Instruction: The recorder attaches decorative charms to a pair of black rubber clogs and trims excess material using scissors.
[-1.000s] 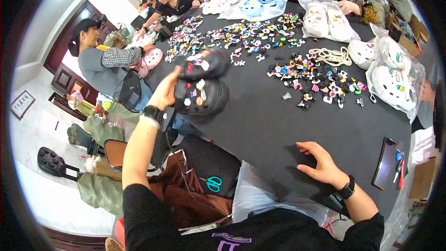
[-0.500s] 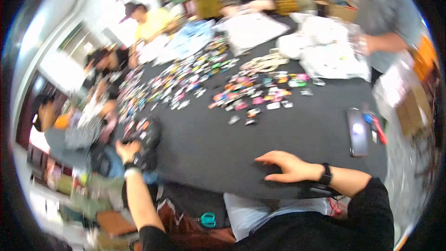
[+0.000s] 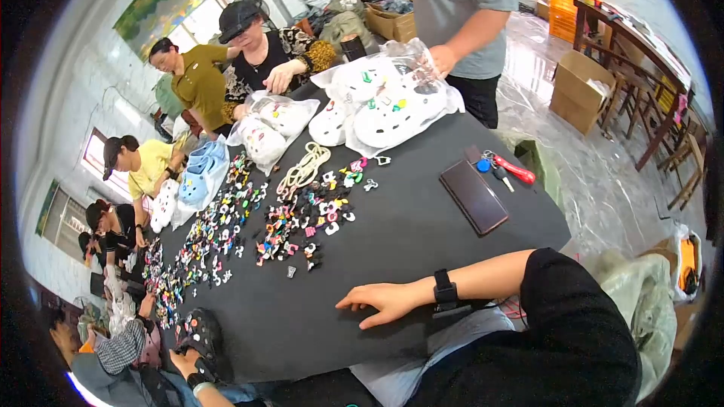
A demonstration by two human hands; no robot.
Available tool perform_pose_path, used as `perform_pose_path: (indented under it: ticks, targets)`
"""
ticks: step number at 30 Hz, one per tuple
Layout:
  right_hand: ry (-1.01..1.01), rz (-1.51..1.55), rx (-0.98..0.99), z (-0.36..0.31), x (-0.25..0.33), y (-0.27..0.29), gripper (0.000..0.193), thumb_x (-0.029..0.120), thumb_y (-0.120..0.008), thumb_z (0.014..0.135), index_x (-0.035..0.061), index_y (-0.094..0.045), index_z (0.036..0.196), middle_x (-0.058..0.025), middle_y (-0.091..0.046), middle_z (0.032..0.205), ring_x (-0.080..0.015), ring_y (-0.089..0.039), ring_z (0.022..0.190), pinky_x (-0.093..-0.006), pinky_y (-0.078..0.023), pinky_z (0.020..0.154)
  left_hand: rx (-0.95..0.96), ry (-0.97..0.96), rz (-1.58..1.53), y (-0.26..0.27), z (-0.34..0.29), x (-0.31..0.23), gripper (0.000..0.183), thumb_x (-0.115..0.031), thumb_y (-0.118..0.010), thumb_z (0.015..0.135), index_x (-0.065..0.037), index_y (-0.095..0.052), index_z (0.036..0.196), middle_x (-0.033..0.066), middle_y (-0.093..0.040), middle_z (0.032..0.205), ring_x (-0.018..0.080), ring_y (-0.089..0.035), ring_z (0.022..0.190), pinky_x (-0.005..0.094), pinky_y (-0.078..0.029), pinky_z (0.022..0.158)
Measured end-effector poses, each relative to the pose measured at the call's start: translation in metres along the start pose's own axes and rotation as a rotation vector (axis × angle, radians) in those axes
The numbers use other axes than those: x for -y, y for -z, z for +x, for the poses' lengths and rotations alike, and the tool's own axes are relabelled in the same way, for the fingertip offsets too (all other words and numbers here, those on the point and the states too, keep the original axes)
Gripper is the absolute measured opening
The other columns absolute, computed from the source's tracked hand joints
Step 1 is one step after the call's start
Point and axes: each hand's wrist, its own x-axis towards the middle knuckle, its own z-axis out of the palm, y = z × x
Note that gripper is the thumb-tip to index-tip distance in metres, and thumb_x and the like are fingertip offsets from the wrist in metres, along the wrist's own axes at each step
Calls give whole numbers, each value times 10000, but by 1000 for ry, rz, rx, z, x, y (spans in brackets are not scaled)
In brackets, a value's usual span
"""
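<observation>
A black clog with a few small charms on it stands at the table's left near edge. My left hand grips its near end, with part of the fingers hidden. On the black tabletop, right of the middle, rests my right hand, open, fingers loosely stretched and nothing held. Ahead of it lies a loose pile of small coloured shoe charms. A longer heap of charms runs along the left side. Between pile and bagged shoes is a bundle of cream cord.
White clogs in clear bags lie at the far side, by a person in grey. Several people work along the far and left sides; blue clogs lie there. To the right are a dark phone, keys with a red fob, and a cardboard box.
The view has swung to the right, bringing in more floor and furniture there. My left hand stays at the black clog and my right hand still rests on the table.
</observation>
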Motion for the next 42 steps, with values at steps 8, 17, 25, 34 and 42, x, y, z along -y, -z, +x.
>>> perform_pose_path:
  ticks: [8, 17, 25, 34, 42]
  targets:
    - [6, 337, -191, -81, 91, 40, 571, 160, -593, 953, 78, -338, 1457, -130, -486, 1320, -195, -564, 1103, -330, -483, 925, 102, -567, 636, -134, -92, 62, 644, -256, -651, 897, -14, -342, 1407, 165, -395, 1371, 254, -436, 1221, 384, -355, 1044]
    - [-139, 435, -541, -205, 153, 96, 519, 193, -571, 973, 46, -380, 1432, -117, -542, 1287, -170, -591, 1049, -323, -471, 923, 547, -800, 1314, -217, -276, 200, 670, -176, -664, 847, -26, -344, 1417, 224, -254, 1482, 371, -240, 1386, 488, -220, 1120]
    - [-334, 230, -1242, -259, 90, 259, 515, 270, -599, 953, 51, -438, 1390, -101, -567, 1264, -152, -546, 1117, -310, -433, 920, 556, -886, 1477, -271, -315, 258, 515, -282, -591, 906, 4, -471, 1317, 206, -392, 1422, 378, -344, 1328, 491, -240, 1109]
    - [-678, -169, -1025, -151, 15, 359, 908, 455, -717, 825, -84, -302, 1427, -248, -370, 1451, -319, -359, 1359, -367, -290, 1116, 463, -944, 1486, -260, -314, 253, 485, -293, -584, 909, 1, -508, 1287, 189, -447, 1397, 364, -374, 1319, 493, -251, 1116]
    - [-569, -75, -1041, -147, -44, 374, 598, 322, -772, 785, -23, -598, 1241, -97, -663, 1123, -154, -593, 1053, -286, -447, 911, 503, -928, 1449, -263, -315, 251, 505, -316, -592, 906, -1, -513, 1292, 184, -443, 1404, 360, -366, 1328, 492, -242, 1114]
